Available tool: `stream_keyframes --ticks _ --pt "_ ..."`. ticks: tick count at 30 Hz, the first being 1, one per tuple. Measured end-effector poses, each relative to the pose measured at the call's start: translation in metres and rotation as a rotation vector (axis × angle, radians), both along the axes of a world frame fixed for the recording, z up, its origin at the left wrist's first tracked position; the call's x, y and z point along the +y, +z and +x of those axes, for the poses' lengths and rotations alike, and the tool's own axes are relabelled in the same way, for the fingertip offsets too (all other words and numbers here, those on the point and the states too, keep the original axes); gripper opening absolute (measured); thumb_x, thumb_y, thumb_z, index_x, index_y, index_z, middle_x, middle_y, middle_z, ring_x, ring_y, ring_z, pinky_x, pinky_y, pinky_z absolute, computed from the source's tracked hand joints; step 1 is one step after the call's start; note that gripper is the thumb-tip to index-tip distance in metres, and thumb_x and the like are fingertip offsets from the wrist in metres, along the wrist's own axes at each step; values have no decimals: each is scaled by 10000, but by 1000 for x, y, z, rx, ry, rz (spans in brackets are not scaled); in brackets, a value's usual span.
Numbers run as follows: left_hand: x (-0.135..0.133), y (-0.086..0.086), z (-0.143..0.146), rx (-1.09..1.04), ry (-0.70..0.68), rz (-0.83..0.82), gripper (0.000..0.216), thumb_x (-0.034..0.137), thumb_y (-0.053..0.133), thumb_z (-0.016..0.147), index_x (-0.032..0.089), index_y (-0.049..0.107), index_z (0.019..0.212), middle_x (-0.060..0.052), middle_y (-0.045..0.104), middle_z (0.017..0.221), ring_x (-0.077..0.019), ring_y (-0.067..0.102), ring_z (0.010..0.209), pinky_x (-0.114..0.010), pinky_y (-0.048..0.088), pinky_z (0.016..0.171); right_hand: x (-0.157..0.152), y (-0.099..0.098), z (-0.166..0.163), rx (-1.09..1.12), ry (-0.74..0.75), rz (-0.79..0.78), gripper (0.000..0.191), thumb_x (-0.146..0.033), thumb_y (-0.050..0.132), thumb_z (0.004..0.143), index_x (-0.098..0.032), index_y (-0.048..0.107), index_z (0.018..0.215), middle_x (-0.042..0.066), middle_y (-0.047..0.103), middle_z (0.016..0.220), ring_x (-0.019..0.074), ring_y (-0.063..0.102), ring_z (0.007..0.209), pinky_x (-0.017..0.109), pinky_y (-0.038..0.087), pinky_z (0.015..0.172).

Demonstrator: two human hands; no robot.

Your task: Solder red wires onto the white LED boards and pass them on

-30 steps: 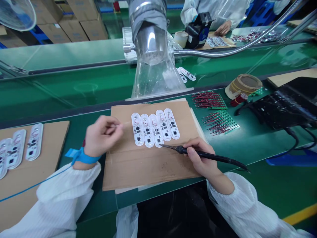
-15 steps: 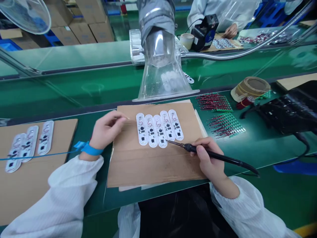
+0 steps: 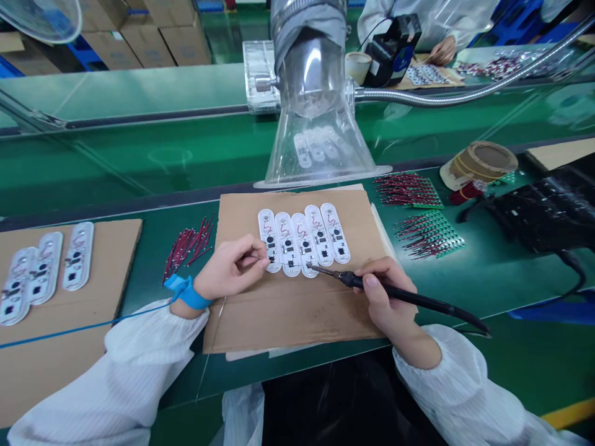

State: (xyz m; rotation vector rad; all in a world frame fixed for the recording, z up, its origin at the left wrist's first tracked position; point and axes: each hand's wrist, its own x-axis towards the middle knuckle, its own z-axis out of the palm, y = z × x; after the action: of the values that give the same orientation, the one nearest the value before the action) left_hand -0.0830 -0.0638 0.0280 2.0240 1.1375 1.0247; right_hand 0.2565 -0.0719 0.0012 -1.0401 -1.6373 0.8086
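My right hand (image 3: 388, 294) grips a soldering iron (image 3: 372, 286) by its black handle. Its tip rests at the lower end of the middle white circuit board (image 3: 304, 244), one of several long rounded boards side by side on a cardboard sheet (image 3: 297, 316). My left hand (image 3: 237, 266) is closed in a pinch at the leftmost board (image 3: 268, 232), covering part of its edge. Between those fingertips is thin solder wire, mostly hidden; a fine strand (image 3: 211, 344) trails from below the hand toward the table's front edge. A blue wrist strap (image 3: 188, 292) circles my left wrist.
Red wires (image 3: 188, 244) lie left of the cardboard. Wired green boards (image 3: 430, 234), a tape roll (image 3: 481, 166) and a black device (image 3: 548, 207) stand right. A clear fume hood (image 3: 320, 145) hangs behind. More white boards (image 3: 78, 257) lie left. Across the bench, a person's hand (image 3: 443, 51) works.
My left hand has moved right and slightly down to the leftmost board, uncovering the red wires behind it. The soldering iron stays at the middle board's lower end. The view has shifted slightly.
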Motion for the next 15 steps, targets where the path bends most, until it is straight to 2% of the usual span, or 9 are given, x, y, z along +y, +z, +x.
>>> stream_keyframes --ticks 6,15 --pt "-5 -1 15 12 -56 24 130 122 672 989 230 606 958 114 406 643 -80 336 525 -209 304 508 -3 3 10 -20 -35 10 230 -433 689 1115 -260 743 973 15 735 784 195 683 615 336 542 564" --pt "-4 -2 9 5 -34 44 158 104 673 983 233 586 959 121 373 648 -78 327 532 -208 305 505 -1 0 8 3 8 -4 132 -335 689 1113 -284 748 1007 3 726 801 207 681 648 358 531 585"
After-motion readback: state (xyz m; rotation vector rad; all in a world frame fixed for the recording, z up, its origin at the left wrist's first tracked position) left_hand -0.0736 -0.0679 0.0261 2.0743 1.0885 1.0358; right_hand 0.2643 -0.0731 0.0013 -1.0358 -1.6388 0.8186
